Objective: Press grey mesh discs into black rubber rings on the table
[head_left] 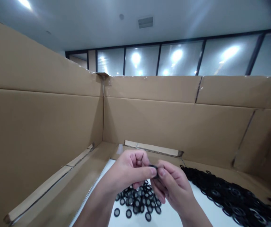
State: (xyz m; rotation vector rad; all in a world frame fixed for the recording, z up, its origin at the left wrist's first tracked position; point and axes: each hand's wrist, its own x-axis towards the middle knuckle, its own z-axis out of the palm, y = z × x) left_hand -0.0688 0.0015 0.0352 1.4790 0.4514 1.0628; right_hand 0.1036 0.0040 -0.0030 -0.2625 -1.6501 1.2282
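Indoors, both hands [128,171] pinch a black piece [153,167] over a white surface [167,218], cardboard [161,123] and windows [147,60] beyond.

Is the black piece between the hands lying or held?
Held: left hand and right hand pinch the black piece from opposite sides.

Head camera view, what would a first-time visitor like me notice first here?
Probably the left hand and right hand, meeting at lower centre around a small dark piece. Just beneath them lies a scatter of round black pieces with greyish centres, while a long heap of black rings stretches along the right. Tall cardboard walls rise at the left and behind.
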